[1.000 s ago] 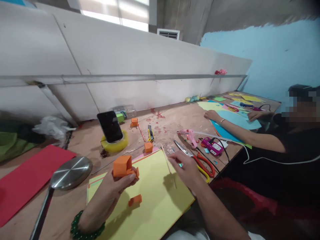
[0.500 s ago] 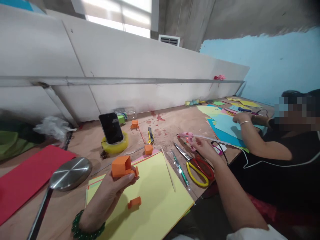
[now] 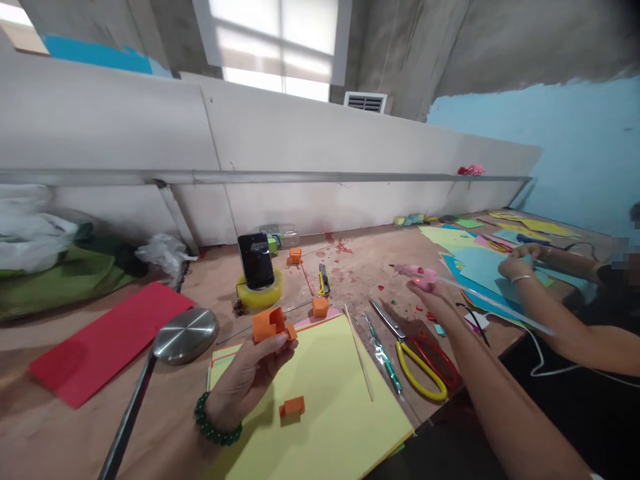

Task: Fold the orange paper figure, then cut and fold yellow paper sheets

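Note:
Between the fingers and thumb of my left hand (image 3: 255, 373) is a folded orange paper box (image 3: 265, 325), its opening towards the right. Below it a small orange paper piece (image 3: 292, 406) lies on the stacked yellow paper (image 3: 335, 413). My right hand (image 3: 434, 300) grips a pink glue gun (image 3: 417, 275), raised over the table with a long clear glue stick (image 3: 500, 307) running out behind it. Under that hand lie scissors with one yellow and one red handle (image 3: 420, 373). A green pen-like tool (image 3: 385, 357) and a thin wooden stick (image 3: 359, 353) are alongside.
A phone (image 3: 256, 260) leans in a yellow tape roll (image 3: 260, 291). Nearby are a box cutter (image 3: 324, 280) and a small orange paper cube (image 3: 320, 307). A round metal disc with a handle (image 3: 186, 335) and red paper (image 3: 110, 340) lie left. A co-worker's hands (image 3: 523, 261) are at right.
The glue gun has been lifted from the table in my right hand, with its glue stick. The view has turned left, so the table's things appear further right. My left hand still holds the box.

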A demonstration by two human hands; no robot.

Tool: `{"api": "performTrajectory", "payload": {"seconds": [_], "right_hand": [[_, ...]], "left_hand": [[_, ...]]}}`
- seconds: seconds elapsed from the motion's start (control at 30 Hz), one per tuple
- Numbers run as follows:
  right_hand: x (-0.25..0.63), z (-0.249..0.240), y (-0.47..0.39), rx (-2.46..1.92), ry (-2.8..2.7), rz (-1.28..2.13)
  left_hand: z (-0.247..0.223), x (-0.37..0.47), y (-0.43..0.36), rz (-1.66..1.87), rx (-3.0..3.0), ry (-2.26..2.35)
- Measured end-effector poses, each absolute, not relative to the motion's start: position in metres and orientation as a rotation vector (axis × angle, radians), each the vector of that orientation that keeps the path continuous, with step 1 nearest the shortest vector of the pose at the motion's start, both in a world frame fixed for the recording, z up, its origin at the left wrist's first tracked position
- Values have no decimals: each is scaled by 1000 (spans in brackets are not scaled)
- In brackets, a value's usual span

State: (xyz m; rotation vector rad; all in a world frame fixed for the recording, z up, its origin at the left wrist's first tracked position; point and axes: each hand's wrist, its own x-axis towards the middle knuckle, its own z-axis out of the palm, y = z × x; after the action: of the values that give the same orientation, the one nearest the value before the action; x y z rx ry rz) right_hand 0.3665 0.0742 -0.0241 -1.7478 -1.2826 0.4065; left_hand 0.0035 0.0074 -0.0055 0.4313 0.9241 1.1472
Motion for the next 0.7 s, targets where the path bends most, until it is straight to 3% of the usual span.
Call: {"api": "performTrajectory", "payload": {"seconds": [0.23,0.37,0.7], "right_hand": [[334,-11,3,-1504,-1382,316],[287,-7,-36,-1345,-1597,511],[232,8,-43,-1170,-1925,558]], "left_hand": [[-4,6,6,1148,387,937],[-6,7,5,1151,390,929],[-12,7,1,1142,533,912]]}}
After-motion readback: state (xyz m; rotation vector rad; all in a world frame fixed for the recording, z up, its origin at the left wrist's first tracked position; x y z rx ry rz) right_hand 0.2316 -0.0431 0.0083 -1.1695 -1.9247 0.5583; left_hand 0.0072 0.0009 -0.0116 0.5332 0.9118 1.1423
